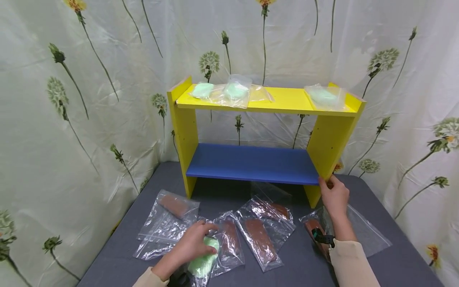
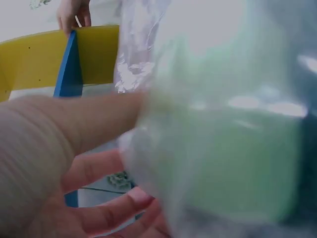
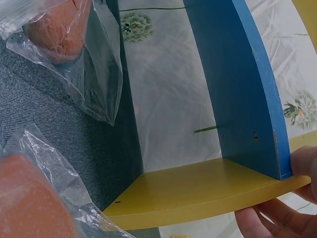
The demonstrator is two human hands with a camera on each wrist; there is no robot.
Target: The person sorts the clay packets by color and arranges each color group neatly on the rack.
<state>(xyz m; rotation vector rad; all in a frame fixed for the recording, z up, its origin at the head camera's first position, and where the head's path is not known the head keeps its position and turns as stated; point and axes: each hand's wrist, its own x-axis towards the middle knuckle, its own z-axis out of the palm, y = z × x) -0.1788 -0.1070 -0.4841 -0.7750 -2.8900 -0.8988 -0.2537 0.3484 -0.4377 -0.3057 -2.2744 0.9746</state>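
My left hand (image 1: 195, 241) is at the front of the table, with thumb and fingers around a clear zip bag holding a pale green slab (image 1: 203, 259). In the left wrist view that bag (image 2: 233, 168) is large and blurred, overlapping the thumb. My right hand (image 1: 335, 195) grips the right side panel of a small yellow and blue shelf unit (image 1: 333, 139). Its thumb is at the front end of the blue shelf board (image 3: 282, 148) and its fingers are beneath the yellow panel (image 3: 198, 193) in the right wrist view.
Clear bags with brown slabs (image 1: 259, 237) lie on the dark table (image 1: 125, 243), several before the unit and one bag (image 1: 315, 227) under the right forearm. Bags with pale green pieces (image 1: 236, 91) rest on the yellow top board (image 1: 287, 95). A flowered curtain (image 1: 107, 99) hangs behind.
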